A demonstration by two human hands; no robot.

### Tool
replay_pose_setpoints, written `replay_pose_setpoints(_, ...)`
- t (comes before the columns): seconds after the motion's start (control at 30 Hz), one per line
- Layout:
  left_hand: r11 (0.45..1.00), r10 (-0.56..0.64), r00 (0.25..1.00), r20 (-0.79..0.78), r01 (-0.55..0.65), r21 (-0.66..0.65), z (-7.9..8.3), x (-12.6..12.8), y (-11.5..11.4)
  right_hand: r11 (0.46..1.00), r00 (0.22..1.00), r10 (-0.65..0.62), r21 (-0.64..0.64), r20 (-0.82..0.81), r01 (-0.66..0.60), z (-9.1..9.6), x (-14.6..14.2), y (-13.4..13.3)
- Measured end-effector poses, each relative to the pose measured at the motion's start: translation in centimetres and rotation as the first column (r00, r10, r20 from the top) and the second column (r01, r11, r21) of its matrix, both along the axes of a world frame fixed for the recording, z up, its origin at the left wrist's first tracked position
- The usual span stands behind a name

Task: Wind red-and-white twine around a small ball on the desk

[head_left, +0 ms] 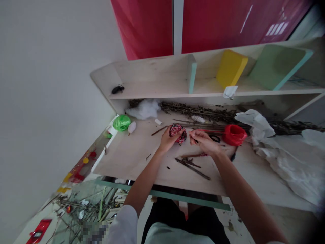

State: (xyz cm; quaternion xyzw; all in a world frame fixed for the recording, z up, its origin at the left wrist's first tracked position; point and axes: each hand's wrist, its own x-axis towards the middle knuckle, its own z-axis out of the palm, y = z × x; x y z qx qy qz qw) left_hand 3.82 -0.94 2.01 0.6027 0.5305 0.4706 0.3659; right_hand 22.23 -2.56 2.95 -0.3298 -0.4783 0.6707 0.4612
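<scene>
Center of frame, pale wooden desk [127,162] under both forearms: lumpy red-and-black twine ball [177,133], loosely wound, held in curled fingers of left hand [167,139]; right hand [205,143] pinching thin dark stem [193,138] at ball's right side, near black scissors [215,138].

Prob. a craft workroom: pale wooden bench [127,162] w/ built-in cubby shelf [152,78], red cabinet doors [144,27] behind, & craft supplies on top: dry twigs [198,113], cotton wadding [143,110], green twine roll [122,122], red twine roll [234,135], scissors [215,138].
</scene>
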Motion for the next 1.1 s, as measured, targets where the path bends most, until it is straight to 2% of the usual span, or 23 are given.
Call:
replay_pose_setpoints(0.13, 1.0, -0.018, 0.999, -0.029, 0.018, 0.015, -0.4, 0.0, 0.0, 0.997, 0.996, -0.072, -0.041, -0.047, 0.07, 0.1, -0.4, 0.0)
replay_pose_setpoints(0.3, 0.987, -0.157, 0.987, -0.02, 0.157, 0.015, -1.0, 0.1, -0.1, 0.983, 0.982, -0.158, -0.106, -0.103, 0.147, 0.1, -0.4, 0.4)
replay_pose_setpoints(0.4, 0.981, -0.193, 0.981, -0.034, 0.194, 0.008, -1.2, 0.1, -0.2, 0.978, 0.975, -0.188, -0.111, -0.114, 0.176, -0.1, -0.4, 0.4)
replay_pose_setpoints(0.73, 0.946, -0.262, 0.956, -0.132, 0.282, 0.163, -2.0, 0.2, 0.1, 0.998, 0.994, -0.062, -0.03, -0.087, 0.059, -0.7, -0.9, 0.1)
replay_pose_setpoints(0.9, 0.953, -0.202, 0.962, -0.182, 0.236, 0.191, -2.5, 0.3, 0.3, 0.997, 0.99, -0.082, -0.011, -0.117, 0.081, -0.9, -0.7, 0.5)
replay_pose_setpoints(1.0, 0.957, -0.139, 0.973, -0.185, 0.18, 0.227, -2.3, 0.3, 0.3, 0.987, 0.984, -0.148, -0.079, -0.103, 0.14, -1.2, -0.3, 0.9)
replay_pose_setpoints(1.1, 0.964, -0.036, 0.991, -0.125, 0.067, 0.256, -1.9, 0.2, 0.4, 0.969, 0.975, -0.209, -0.147, -0.079, 0.196, -1.7, 0.0, 1.3)
